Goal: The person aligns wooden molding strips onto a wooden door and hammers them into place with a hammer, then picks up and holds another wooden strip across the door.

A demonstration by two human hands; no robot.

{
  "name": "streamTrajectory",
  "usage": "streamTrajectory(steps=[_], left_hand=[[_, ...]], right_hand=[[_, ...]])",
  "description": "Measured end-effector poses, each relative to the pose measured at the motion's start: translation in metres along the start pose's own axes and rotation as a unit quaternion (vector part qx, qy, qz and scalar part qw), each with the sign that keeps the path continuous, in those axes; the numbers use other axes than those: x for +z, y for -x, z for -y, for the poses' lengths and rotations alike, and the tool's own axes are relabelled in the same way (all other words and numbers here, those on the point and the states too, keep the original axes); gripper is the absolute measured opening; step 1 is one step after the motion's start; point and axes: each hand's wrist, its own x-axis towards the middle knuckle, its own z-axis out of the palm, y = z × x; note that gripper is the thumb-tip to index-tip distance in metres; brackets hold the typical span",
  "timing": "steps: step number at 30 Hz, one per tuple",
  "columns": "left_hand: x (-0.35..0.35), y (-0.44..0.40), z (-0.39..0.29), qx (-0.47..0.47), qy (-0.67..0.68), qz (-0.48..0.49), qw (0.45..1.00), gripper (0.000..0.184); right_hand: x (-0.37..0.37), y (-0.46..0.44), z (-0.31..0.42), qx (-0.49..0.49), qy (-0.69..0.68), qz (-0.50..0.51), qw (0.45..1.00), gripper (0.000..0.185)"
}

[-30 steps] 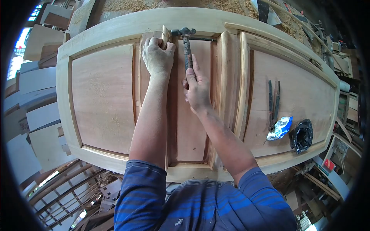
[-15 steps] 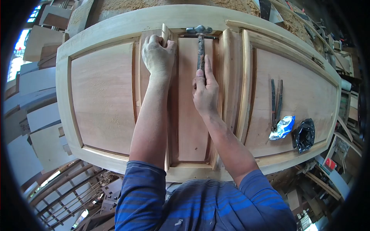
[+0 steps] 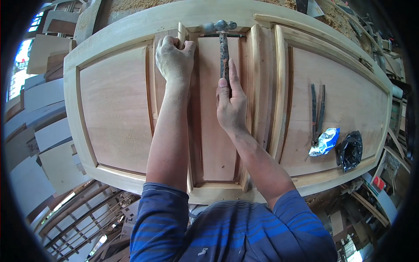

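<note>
My right hand (image 3: 231, 102) is wrapped around the dark, worn handle of a hammer (image 3: 224, 52), its thumb and forefinger laid along the shaft. The hammer's metal head is over the top of the narrow middle panel (image 3: 216, 131), slightly blurred. My left hand (image 3: 174, 59) has its fingers closed on the upper end of a wooden moulding strip (image 3: 181, 32), which runs down the panel's left side, partly hidden by my forearm. Both hands are above a large panelled wooden door (image 3: 131, 24) lying flat.
On the right panel lie a pair of pincers (image 3: 318, 115), a crumpled blue-and-white packet (image 3: 325, 142) and a black plastic bag (image 3: 350, 150). A loose moulding frame (image 3: 279, 87) edges that panel. Sawdust (image 3: 135, 5) covers the surface beyond the door; boards (image 3: 48, 94) are stacked at left.
The hammer head has moved slightly up and left, closer to the strip. My left hand keeps its grip; the whole view has shifted a little.
</note>
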Motion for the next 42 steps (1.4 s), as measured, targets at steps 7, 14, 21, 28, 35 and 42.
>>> streamTrajectory(steps=[7, 14, 21, 28, 35, 42], left_hand=[[0.0, 0.001, 0.0, -0.017, 0.02, 0.001, 1.0, 0.028], [0.002, -0.002, 0.003, -0.031, 0.014, 0.037, 0.999, 0.029], [0.002, 0.0, 0.005, -0.023, 0.014, 0.036, 0.999, 0.028], [0.003, 0.0, 0.005, -0.016, 0.017, 0.026, 0.999, 0.028], [0.003, -0.002, 0.004, -0.024, 0.011, 0.042, 0.999, 0.029], [0.003, -0.004, 0.003, -0.022, 0.021, 0.035, 0.999, 0.027]], right_hand=[[-0.022, -0.04, 0.04, -0.274, 0.232, -0.008, 0.933, 0.056], [-0.03, -0.069, 0.067, -0.314, 0.402, 0.056, 0.858, 0.055], [-0.032, -0.068, 0.072, -0.377, 0.402, 0.064, 0.832, 0.06], [-0.03, -0.072, 0.085, -0.402, 0.376, 0.047, 0.834, 0.061], [-0.029, -0.087, 0.07, -0.358, 0.464, 0.078, 0.807, 0.062], [-0.034, -0.083, 0.062, -0.398, 0.424, 0.065, 0.811, 0.058]])
